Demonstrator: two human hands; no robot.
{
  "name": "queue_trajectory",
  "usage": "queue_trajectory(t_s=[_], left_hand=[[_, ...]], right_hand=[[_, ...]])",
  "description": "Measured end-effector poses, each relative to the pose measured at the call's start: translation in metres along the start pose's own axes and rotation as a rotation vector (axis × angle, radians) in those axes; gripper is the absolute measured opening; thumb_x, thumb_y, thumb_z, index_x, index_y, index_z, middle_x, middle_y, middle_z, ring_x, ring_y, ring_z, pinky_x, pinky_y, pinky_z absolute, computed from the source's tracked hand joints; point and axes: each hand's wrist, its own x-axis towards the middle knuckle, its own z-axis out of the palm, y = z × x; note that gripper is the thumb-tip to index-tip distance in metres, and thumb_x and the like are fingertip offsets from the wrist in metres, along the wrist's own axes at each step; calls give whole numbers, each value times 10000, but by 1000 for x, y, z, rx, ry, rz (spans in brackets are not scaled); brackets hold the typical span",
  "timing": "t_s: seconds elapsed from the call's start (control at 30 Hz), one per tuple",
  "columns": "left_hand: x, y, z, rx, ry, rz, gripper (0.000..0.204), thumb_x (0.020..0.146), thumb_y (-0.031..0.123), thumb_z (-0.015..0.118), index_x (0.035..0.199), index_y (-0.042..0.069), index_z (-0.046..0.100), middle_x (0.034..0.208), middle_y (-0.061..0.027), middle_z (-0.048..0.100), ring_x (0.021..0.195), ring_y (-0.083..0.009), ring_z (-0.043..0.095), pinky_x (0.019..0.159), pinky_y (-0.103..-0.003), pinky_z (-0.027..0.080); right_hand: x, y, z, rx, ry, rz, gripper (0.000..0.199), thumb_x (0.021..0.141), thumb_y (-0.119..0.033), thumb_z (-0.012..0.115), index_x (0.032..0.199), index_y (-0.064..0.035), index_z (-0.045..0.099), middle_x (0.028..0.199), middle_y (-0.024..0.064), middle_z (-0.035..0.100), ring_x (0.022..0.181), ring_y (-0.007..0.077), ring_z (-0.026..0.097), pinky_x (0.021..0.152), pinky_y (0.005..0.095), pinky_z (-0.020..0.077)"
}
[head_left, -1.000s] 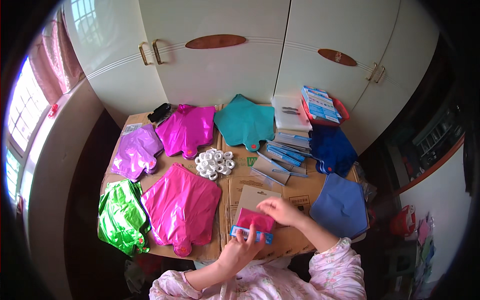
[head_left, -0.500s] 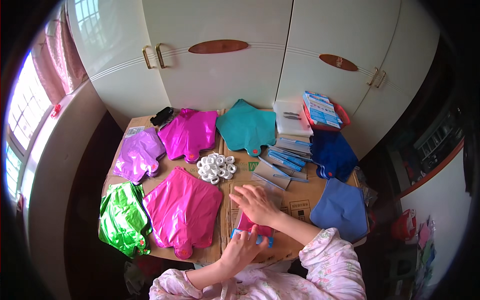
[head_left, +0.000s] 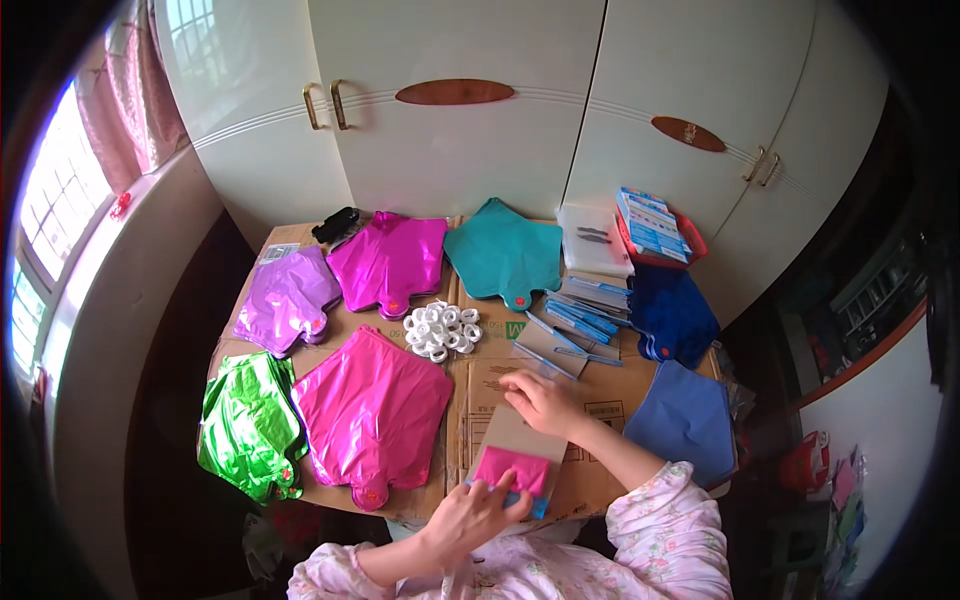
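A grey-brown card (head_left: 508,432) with a blue edge lies on the cardboard in front of me. On its near part rests a folded piece of pink foil (head_left: 522,468). My left hand (head_left: 470,520) reaches in from below, its forefinger stretched out and pressing on the foil, other fingers by the blue edge. My right hand (head_left: 548,405) is over the card's far right corner, fingers loosely bent and slightly apart, with nothing visible in them. A pile of white rings (head_left: 440,331) sits beyond the card, and a large pink foil balloon (head_left: 372,410) lies left of it.
Flat foil balloons in purple (head_left: 288,298), magenta (head_left: 388,260), teal (head_left: 503,250), green (head_left: 248,425), dark blue (head_left: 675,315) and light blue (head_left: 682,420) ring the table. Blue-edged cards (head_left: 585,310), clear bags (head_left: 592,240) and a red basket (head_left: 690,240) of printed packets stand back right.
My right hand has drawn right and its fingers have bent, uncovering more of the card and pink foil. My left hand has shifted slightly down. The whole view has turned a little.
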Motion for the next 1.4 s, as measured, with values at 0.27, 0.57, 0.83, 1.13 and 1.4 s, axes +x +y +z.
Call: queue_trajectory(t_s=[0.27,0.57,0.83,1.13,1.4], left_hand=[[-46,3,-41,-103,-46,-54,481,718,172,599,1185,259,526,1165,-65,569,808,-179,519,603,-240,480],[-56,3,-29,-46,-98,-43,452,743,221,597,1186,258,511,1155,-58,569,785,-173,504,599,-242,468],[-50,-1,-28,-12,-96,-18,374,747,188,589,1113,209,517,1142,-88,581,774,-178,505,583,-263,489],[-44,2,-28,11,-140,-30,410,736,177,585,1137,201,503,1146,-121,572,767,-194,509,598,-274,494],[-34,14,-16,-14,-61,-15,345,753,187,564,1095,175,520,1138,-129,574,715,-189,493,594,-288,487]], right_hand=[[-47,-9,1,-367,72,-292,310,806,-226,686,1044,-35,632,1100,104,638,1101,256,579,932,357,479],[-61,-16,20,-483,201,-299,214,762,-144,700,943,-46,642,1010,80,662,1035,233,615,892,353,502],[-57,-24,13,-272,198,-151,143,756,-101,695,886,-52,660,942,69,677,979,233,634,826,333,523],[-56,-24,15,-260,233,-180,75,751,-56,666,805,-39,617,867,62,626,874,238,609,753,346,515],[-62,-30,23,-464,194,-218,94,744,-54,673,785,-65,589,856,55,588,796,229,589,712,324,508]])
